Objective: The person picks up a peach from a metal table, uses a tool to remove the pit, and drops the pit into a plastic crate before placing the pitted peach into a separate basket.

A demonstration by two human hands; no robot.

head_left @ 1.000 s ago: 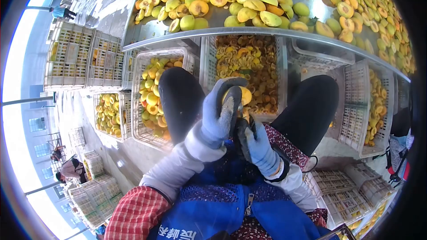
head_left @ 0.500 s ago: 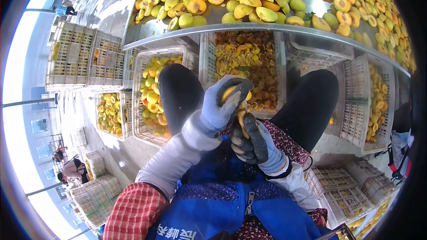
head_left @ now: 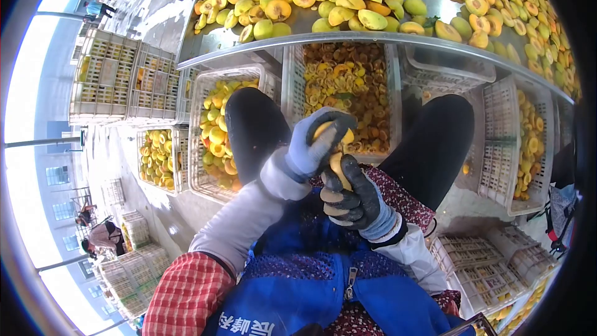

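In front of my lap, my left hand (head_left: pixel 315 143), in a grey-blue glove with dark fingers, is closed around a yellow peach piece (head_left: pixel 323 130). Just below and to its right, my right hand (head_left: pixel 356 198), gloved the same way, is wrapped around the tan handle (head_left: pixel 338 170) of a small hand tool. The tool's working end meets the fruit and is hidden by it and my fingers. Both hands are close together above a crate (head_left: pixel 394 96) of yellow and brown peach scraps.
A metal table (head_left: pixel 217 42) ahead carries many halved peaches (head_left: pixel 278 10). Crates of peach halves stand left (head_left: pixel 196 143) and right (head_left: pixel 491 143) of my knees. Stacked crates (head_left: pixel 102 78) rise at far left, more (head_left: pixel 479 267) at lower right. A bent-over person (head_left: pixel 104 238) is in the left background.
My right hand has turned slightly, showing more of its fingers and the tool's handle. The left hand still holds the peach, shifted slightly right. The whole view has moved a little.
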